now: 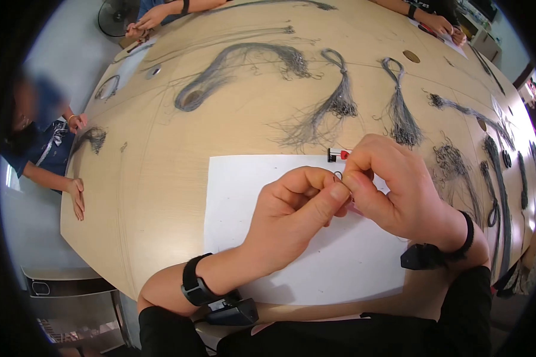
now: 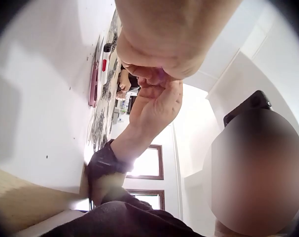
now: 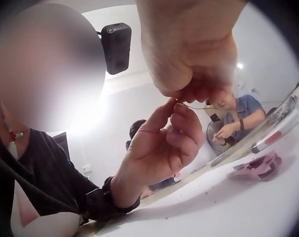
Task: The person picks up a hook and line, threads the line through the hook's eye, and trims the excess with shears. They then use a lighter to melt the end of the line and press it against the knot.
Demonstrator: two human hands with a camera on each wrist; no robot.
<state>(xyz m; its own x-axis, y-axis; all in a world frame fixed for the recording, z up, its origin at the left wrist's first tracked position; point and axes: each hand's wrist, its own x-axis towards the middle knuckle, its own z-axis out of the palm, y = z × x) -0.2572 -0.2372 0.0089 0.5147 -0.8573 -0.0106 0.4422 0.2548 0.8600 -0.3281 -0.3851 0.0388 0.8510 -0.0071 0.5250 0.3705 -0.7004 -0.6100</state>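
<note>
Over a white paper sheet point(image 1: 250, 238), my left hand point(image 1: 295, 217) and my right hand point(image 1: 393, 181) meet fingertip to fingertip. Between them they pinch a thin dark line point(image 3: 194, 107), which bends into a small loop point(image 1: 338, 175) above the left thumb in the head view. Most of the line is hidden by the fingers. In the right wrist view the left hand's thumb and index finger come together just below the right fingertips. Behind the hands lies a white cutter with a red slider point(image 1: 337, 155). A pink tool point(image 3: 263, 168) lies beside it on the paper.
Bundles of thin grey strands with dark clustered ends lie across the wooden table point(image 1: 161, 178), among them a looped bundle point(image 1: 339, 98) and a long curved one point(image 1: 220, 62). Other people's hands point(image 1: 76, 196) are at the table's left and far edges.
</note>
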